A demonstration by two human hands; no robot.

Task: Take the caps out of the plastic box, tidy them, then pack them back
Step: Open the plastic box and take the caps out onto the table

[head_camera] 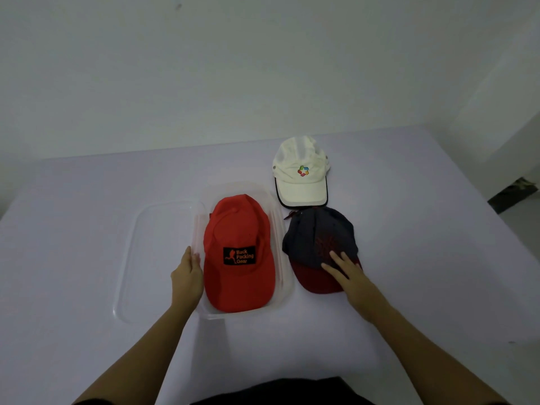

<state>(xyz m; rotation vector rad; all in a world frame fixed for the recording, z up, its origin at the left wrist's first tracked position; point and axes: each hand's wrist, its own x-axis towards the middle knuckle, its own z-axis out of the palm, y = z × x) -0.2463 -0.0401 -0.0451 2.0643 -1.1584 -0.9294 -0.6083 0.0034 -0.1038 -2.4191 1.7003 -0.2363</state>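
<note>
The red cap (238, 252) lies inside the clear plastic box (248, 314). The left hand (187, 277) lays straight fingers on the box's 9 o'clock wall, grip open. At 3 o'clock, the right hand (347, 276) rests flat, grip open, on the navy cap (315, 238); the white cap (301, 173) sits at 1 o'clock on the counter (409, 229)

Caps, three: one red cap (239, 229) at centre frame, one white cap (301, 185) upper right of centre, one navy cap (312, 238) right of centre. One plastic box (233, 315). One clear lid (131, 258), left of centre. Hands, two: left hand (187, 279), right hand (349, 277).
</note>
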